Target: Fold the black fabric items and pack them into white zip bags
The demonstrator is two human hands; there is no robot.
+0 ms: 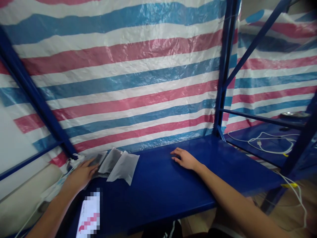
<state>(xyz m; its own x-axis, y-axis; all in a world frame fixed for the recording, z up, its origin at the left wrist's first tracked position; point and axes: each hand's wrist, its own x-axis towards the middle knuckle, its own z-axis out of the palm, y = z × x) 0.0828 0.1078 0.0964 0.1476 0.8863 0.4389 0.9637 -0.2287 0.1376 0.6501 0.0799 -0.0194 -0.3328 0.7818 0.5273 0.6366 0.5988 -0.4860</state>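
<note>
My left hand [84, 172] reaches to the left end of the blue surface, fingers stretched out over the leftmost of several frosted plastic bags. Two more frosted bags, one grey with something dark inside [112, 161] and one paler [125, 167], lie overlapping just right of it. I cannot tell whether the fingers grip the bag beneath them. My right hand [184, 158] rests on the blue surface [153, 185], palm down, fingers slightly bent and apart, with nothing in it.
A bright, pixelated screen [89, 215] lies at the front left. Behind hangs a striped plastic sheet [136, 82]. Blue metal posts [221, 72] stand at both sides. A white cable [269, 145] lies coiled on the blue surface beyond the right post.
</note>
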